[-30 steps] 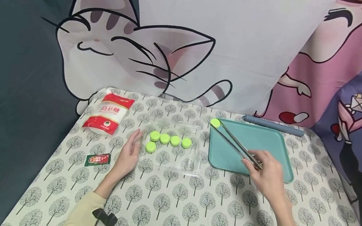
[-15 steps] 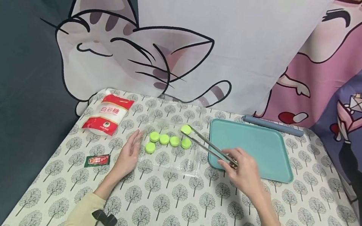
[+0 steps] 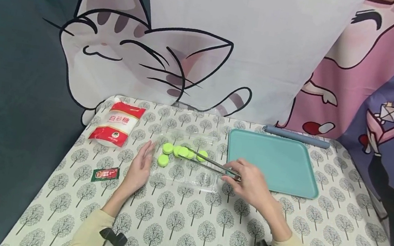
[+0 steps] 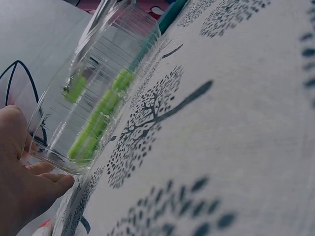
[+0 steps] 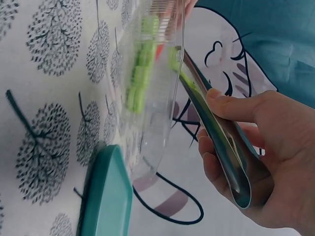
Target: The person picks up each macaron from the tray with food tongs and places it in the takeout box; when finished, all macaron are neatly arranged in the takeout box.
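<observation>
My right hand [image 3: 249, 182] grips metal tongs [image 3: 213, 166], whose tips pinch a bright green macaron [image 3: 183, 152]. In the right wrist view, my thumb and fingers press the tongs [image 5: 214, 125] from both sides. The pinched macaron is over the clear plastic box [image 3: 205, 183], above the row of green macarons lying inside and partly covering them. One more macaron [image 3: 163, 160] sits in front of the row's left end. My left hand [image 3: 140, 168] touches the box's left wall with extended fingers; the left wrist view shows it at the box's end [image 4: 54, 162].
To the box's right lies a teal tray [image 3: 270, 161], with a grey-blue roll [image 3: 296, 136] behind it. A red-and-white sugar bag [image 3: 118, 124] and a small green-and-red packet [image 3: 106, 174] lie at the left. The box's clear lid [image 3: 193, 121] stretches behind it.
The tongs have carried the macaron left, from the tray's far left corner to over the row in the box. My left hand has stayed at the box.
</observation>
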The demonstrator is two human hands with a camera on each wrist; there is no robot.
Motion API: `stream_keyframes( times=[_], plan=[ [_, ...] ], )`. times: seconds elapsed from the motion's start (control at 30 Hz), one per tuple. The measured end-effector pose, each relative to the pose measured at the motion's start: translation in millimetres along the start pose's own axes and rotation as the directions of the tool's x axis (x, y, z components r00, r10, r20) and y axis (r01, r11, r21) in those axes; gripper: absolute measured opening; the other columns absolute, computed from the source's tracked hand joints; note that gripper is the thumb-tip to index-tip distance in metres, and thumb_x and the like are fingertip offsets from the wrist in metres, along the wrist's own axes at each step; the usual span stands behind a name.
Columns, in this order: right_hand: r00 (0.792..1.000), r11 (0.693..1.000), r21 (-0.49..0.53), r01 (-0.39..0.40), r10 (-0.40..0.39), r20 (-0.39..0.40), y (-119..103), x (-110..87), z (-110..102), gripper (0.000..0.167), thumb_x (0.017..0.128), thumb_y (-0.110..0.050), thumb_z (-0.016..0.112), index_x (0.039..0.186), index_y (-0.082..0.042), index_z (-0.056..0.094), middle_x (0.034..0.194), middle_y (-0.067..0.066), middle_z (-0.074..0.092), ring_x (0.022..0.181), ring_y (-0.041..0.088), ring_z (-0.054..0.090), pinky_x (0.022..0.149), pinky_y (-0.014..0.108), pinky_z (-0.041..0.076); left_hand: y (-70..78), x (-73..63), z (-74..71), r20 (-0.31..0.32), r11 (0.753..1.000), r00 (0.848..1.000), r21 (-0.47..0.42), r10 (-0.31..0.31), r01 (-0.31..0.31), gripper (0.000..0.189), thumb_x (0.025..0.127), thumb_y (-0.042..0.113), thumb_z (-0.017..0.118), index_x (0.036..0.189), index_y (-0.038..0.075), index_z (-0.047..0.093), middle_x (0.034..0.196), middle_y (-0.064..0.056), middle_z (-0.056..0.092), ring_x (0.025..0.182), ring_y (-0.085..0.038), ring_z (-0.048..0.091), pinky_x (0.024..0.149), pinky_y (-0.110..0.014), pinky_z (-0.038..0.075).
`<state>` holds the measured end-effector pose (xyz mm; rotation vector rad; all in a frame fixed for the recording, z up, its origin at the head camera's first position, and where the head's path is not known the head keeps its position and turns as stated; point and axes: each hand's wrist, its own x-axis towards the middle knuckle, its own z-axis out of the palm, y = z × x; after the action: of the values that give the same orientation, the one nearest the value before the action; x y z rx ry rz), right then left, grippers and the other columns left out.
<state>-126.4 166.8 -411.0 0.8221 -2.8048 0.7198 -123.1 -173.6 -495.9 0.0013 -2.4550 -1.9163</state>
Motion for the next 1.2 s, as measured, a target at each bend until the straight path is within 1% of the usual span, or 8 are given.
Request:
stream_keyframes(
  times=[0.17,0.3,0.57,0.67,0.87,1.0,1.1,1.2],
  plan=[
    [0.996,1.0,-0.017,0.011,-0.009,0.088,-6,7.0,1,0.032,0.087,-0.024,0.078,0.114,-0.005,0.073,0.098,0.006,0.07,0.075,0.012,0.061,0.072,0.032,0.061,-1.4,-0.1,0.0,-0.002,1.0,1.0,-0.006,0.002,-0.002,0.059,0.108,0.005,0.035,0.162,0.005,0.013,0.167,-0.01,0.027,0.153,-0.033,0.029,0.126,-0.043,0.03],
    [0.991,0.999,-0.016,0.039,-0.037,0.129,-9,12.8,4,0.032,0.088,-0.023,0.078,0.114,-0.005,0.073,0.097,0.007,0.07,0.068,0.005,0.054,0.067,0.027,0.058,-2.1,0.4,-0.1,-0.001,1.0,1.0,-0.019,0.009,-0.009,0.058,0.108,0.004,0.034,0.162,0.004,0.013,0.167,-0.011,0.027,0.153,-0.033,0.029,0.126,-0.043,0.03],
    [0.988,0.998,-0.037,0.054,-0.048,0.15,-9,18.6,11,0.033,0.086,-0.022,0.08,0.114,-0.005,0.073,0.097,0.007,0.069,0.065,0.003,0.051,0.062,0.02,0.053,-4.3,1.3,-0.3,0.004,0.999,1.0,-0.022,0.03,-0.029,0.058,0.107,0.002,0.035,0.162,0.004,0.014,0.167,-0.012,0.028,0.153,-0.032,0.029,0.125,-0.04,0.031],
    [0.988,0.998,-0.039,0.048,-0.041,0.148,-8,18.7,12,0.033,0.085,-0.021,0.081,0.113,-0.005,0.073,0.099,0.007,0.07,0.068,0.006,0.055,0.065,0.023,0.056,-4.2,1.5,-0.9,0.001,0.999,1.0,-0.017,0.027,-0.027,0.058,0.108,0.003,0.035,0.162,0.004,0.014,0.167,-0.012,0.028,0.153,-0.032,0.029,0.125,-0.039,0.031],
    [0.993,1.0,-0.013,0.02,-0.019,0.115,-5,14.8,10,0.034,0.085,-0.02,0.082,0.114,-0.005,0.073,0.104,0.01,0.071,0.078,0.017,0.065,0.076,0.036,0.063,-0.2,2.2,-0.6,0.0,0.999,0.999,-0.004,0.033,-0.033,0.058,0.108,0.005,0.035,0.162,0.004,0.013,0.167,-0.011,0.028,0.153,-0.032,0.03,0.126,-0.042,0.03],
    [0.996,1.0,0.0,0.009,-0.009,0.086,-1,8.0,6,0.035,0.085,-0.021,0.082,0.115,-0.006,0.073,0.103,0.008,0.071,0.084,0.022,0.068,0.079,0.041,0.063,0.8,1.3,-0.1,0.001,1.0,1.0,-0.003,0.016,-0.016,0.059,0.108,0.006,0.035,0.162,0.005,0.013,0.167,-0.009,0.028,0.153,-0.031,0.03,0.127,-0.043,0.029],
    [0.998,1.0,0.022,-0.015,0.013,0.06,3,1.2,1,0.035,0.085,-0.022,0.082,0.116,-0.007,0.072,0.103,0.007,0.071,0.089,0.023,0.068,0.08,0.043,0.063,0.2,0.7,-0.1,0.001,1.0,1.0,0.004,0.006,-0.006,0.059,0.108,0.006,0.035,0.162,0.006,0.013,0.167,-0.009,0.027,0.153,-0.031,0.029,0.127,-0.043,0.029],
    [0.998,0.997,0.05,-0.053,0.051,0.027,8,-6.4,-4,0.035,0.086,-0.023,0.081,0.116,-0.008,0.072,0.102,0.006,0.071,0.087,0.021,0.067,0.078,0.038,0.063,-0.3,0.2,-0.2,-0.002,1.0,1.0,0.011,0.007,-0.007,0.058,0.108,0.006,0.035,0.162,0.006,0.013,0.167,-0.009,0.028,0.153,-0.032,0.029,0.127,-0.043,0.028]
  ],
)
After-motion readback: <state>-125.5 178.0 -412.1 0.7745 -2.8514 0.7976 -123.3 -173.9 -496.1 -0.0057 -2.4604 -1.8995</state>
